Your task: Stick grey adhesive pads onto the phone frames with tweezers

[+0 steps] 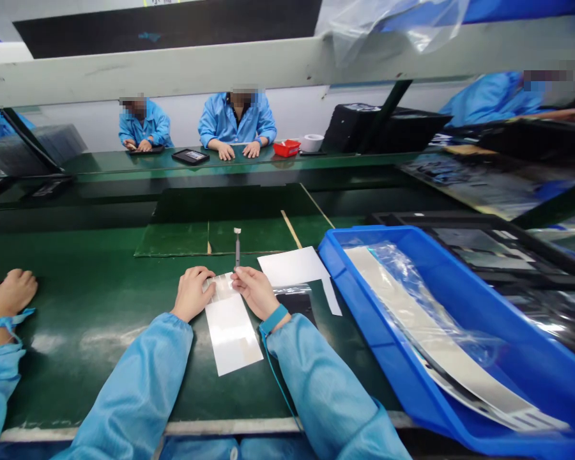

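A white rectangular sheet (232, 338) with a clear, shiny upper end and a beige patch low on it lies on the green worktop in front of me. My left hand (193, 294) grips the sheet's upper left edge, fingers curled and thumb on the clear part. At its upper right, my right hand (256, 291) pinches a slim grey tool (237, 250), which points away from me with a small whitish piece at its far end. The tool's exact kind is too small to make out. Beside my right wrist, a dark flat piece in clear film (297, 303) is partly hidden.
A white L-shaped sheet (294, 265) lies right of my hands, beside a blue bin (364, 319) holding long pale strips and clear plastic. A green board (239, 217) lies ahead. A co-worker's hand (12, 294) rests at left. Other people sit across the bench.
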The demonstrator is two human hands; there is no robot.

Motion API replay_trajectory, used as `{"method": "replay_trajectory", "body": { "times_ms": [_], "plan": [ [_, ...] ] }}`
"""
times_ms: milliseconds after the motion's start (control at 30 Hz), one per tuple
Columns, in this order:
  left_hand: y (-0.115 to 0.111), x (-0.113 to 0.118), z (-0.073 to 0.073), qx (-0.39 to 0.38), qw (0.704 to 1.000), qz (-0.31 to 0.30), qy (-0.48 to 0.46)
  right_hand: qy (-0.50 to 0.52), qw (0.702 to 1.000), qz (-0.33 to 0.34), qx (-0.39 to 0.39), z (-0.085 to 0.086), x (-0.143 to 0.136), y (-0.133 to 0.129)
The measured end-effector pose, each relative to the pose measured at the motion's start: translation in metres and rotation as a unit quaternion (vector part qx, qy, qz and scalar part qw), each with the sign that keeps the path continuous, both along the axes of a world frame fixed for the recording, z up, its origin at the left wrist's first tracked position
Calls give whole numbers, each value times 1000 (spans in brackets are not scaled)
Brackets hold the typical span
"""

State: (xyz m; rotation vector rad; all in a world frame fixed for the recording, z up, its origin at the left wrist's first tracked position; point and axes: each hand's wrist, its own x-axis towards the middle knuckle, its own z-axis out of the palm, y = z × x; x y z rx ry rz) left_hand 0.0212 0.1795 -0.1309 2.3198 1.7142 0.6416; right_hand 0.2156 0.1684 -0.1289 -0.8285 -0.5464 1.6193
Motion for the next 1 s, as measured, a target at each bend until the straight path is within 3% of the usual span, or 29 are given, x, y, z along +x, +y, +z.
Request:
{"method": "replay_trajectory", "body": {
  "times_ms": [167, 367, 533, 1000],
  "plan": [
    [-4, -1, 2, 12, 1000, -22, -17, -6, 1000, -16, -4, 5, -4, -5],
    [5, -7, -10, 6, 1000, -24, 15, -27, 999, -24, -3, 3, -6, -3],
    [4, -8, -12, 1, 999, -22, 27, -39, 999, -26, -3, -1, -8, -4],
    [7, -7, -18, -13, 999, -29, 21, -97, 995, -4, 13, -2, -8, -6]
  ]
}}
